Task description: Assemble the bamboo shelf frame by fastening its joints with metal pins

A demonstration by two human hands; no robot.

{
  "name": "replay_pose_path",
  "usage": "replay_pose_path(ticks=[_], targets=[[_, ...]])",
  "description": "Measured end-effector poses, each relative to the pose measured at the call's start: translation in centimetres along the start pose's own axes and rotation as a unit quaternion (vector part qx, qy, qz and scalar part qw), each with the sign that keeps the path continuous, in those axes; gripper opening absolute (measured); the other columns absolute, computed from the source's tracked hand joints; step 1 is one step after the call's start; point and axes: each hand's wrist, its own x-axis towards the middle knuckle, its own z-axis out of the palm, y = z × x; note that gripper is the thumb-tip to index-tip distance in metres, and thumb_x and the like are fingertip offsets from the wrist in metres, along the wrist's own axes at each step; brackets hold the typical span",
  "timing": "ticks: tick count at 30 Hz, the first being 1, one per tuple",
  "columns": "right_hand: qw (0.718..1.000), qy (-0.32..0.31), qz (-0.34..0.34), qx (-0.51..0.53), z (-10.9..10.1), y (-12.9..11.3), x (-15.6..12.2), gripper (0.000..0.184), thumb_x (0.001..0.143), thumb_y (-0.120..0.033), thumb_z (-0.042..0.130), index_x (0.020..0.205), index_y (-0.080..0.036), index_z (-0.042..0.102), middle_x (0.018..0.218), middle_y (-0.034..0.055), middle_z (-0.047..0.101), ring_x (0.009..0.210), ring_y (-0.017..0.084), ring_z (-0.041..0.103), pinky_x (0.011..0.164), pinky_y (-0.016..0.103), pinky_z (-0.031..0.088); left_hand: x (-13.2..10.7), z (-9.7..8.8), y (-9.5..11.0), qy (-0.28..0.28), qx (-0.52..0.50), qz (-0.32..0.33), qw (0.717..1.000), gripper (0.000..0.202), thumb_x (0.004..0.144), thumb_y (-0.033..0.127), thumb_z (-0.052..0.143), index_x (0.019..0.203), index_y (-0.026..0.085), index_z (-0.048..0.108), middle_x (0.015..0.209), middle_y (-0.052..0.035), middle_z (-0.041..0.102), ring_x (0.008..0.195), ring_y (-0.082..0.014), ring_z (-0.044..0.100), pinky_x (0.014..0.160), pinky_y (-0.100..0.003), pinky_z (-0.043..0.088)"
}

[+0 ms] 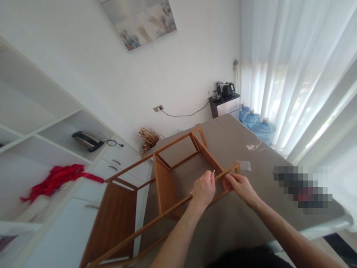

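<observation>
A wooden shelf rack [167, 186] lies on its side across the grey table, its rails and slatted panels running from lower left to upper right. My left hand [204, 187] is closed beside the near rail. From its fingertips pokes the tip of a small, thin, pale metal piece [214, 171], too small to name for certain. My right hand [242, 187] pinches the rack near the right end of the same rail, where a panel joins it. What lies beneath its fingertips is hidden.
The table [267, 193] bears a small clear plastic bag [244, 165] and white scraps [255, 146]. Blue water bottles [262, 128] stand by the curtain. At left are white cabinets [64, 223] with a kettle [87, 141] and red cloth [60, 178]. Dried stems [149, 137] stand behind the rack.
</observation>
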Motion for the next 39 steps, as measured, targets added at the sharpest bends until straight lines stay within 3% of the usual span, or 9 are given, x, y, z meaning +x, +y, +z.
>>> replay_pose_path(ticks=[5,11,15,20,22,25,30,36,39], targets=[[0.973,-0.036,0.115,0.197,0.6,-0.3,0.1,0.028,0.078,-0.04,0.055,0.073,-0.014,0.062,0.062,0.0033,0.061,0.05,0.01,0.054,0.049,0.023,0.045,0.0,0.2,-0.2,0.001,0.004,0.001,1.0,0.032,0.098,0.034,0.022,0.089,0.022,0.05,0.082,-0.003,0.065,0.071,-0.0171,0.062,0.058,-0.026,0.034],[0.974,-0.037,0.102,0.199,0.5,-0.5,0.3,0.023,0.074,-0.037,0.06,0.07,-0.014,0.063,0.063,0.0031,0.062,0.05,0.009,0.053,0.05,0.022,0.044,0.1,0.0,0.0,-0.01,0.003,-0.005,1.0,0.032,0.098,0.034,0.022,0.089,0.021,0.051,0.084,-0.0036,0.066,0.072,-0.0163,0.062,0.06,-0.025,0.036],[0.999,0.03,-0.023,-0.031,0.1,-0.8,0.0,0.026,0.075,-0.04,0.058,0.065,-0.017,0.063,0.061,0.0027,0.062,0.054,0.013,0.054,0.053,0.025,0.042,0.1,0.0,0.1,-0.006,0.006,-0.002,1.0,0.033,0.098,0.035,0.022,0.088,0.022,0.05,0.082,-0.0034,0.065,0.07,-0.0166,0.061,0.059,-0.026,0.036],[0.928,0.113,-0.21,-0.288,-0.4,-1.1,-0.6,0.02,0.078,-0.037,0.053,0.071,-0.021,0.064,0.076,0.004,0.066,0.069,0.017,0.057,0.063,0.027,0.04,0.0,0.1,0.0,0.003,0.008,0.005,1.0,0.033,0.098,0.034,0.021,0.087,0.021,0.05,0.08,-0.003,0.065,0.068,-0.0163,0.061,0.057,-0.026,0.034],[0.947,0.091,-0.177,-0.25,-0.5,-0.9,-0.6,0.02,0.077,-0.038,0.055,0.074,-0.02,0.064,0.075,0.0037,0.065,0.067,0.016,0.057,0.063,0.027,0.041,0.0,0.1,0.0,0.004,0.008,0.001,1.0,0.033,0.098,0.034,0.021,0.087,0.021,0.05,0.08,-0.003,0.065,0.068,-0.0163,0.061,0.057,-0.026,0.034],[0.998,0.009,-0.028,-0.064,-0.3,-0.5,-0.3,0.029,0.077,-0.044,0.053,0.073,-0.018,0.063,0.068,0.0038,0.063,0.06,0.015,0.057,0.059,0.027,0.045,0.0,0.1,0.1,0.001,0.007,-0.005,1.0,0.032,0.098,0.035,0.023,0.088,0.021,0.05,0.082,-0.0031,0.065,0.07,-0.0167,0.062,0.058,-0.026,0.035],[0.972,-0.092,0.102,0.193,0.4,-0.1,0.2,0.03,0.078,-0.045,0.052,0.075,-0.016,0.061,0.066,0.0039,0.062,0.055,0.011,0.056,0.055,0.025,0.047,0.1,0.0,0.2,-0.004,0.009,-0.012,1.0,0.032,0.097,0.034,0.023,0.088,0.021,0.051,0.083,-0.0037,0.066,0.071,-0.0169,0.062,0.059,-0.026,0.036],[0.999,0.0,0.006,0.042,-0.1,-0.2,0.2,0.027,0.071,-0.044,0.06,0.067,-0.017,0.062,0.061,0.0025,0.061,0.055,0.013,0.053,0.056,0.026,0.044,0.0,-0.3,0.3,-0.015,0.0,-0.018,1.0,0.033,0.097,0.035,0.024,0.089,0.021,0.052,0.083,-0.0044,0.065,0.072,-0.0167,0.062,0.06,-0.027,0.037],[0.984,0.084,-0.107,-0.111,-0.5,-0.5,0.0,0.019,0.068,-0.039,0.064,0.067,-0.02,0.064,0.065,0.0016,0.063,0.059,0.014,0.053,0.06,0.026,0.042,0.0,-0.3,0.3,-0.013,0.0,-0.017,1.0,0.033,0.097,0.035,0.023,0.089,0.021,0.052,0.083,-0.0047,0.065,0.072,-0.0168,0.062,0.06,-0.026,0.037]])
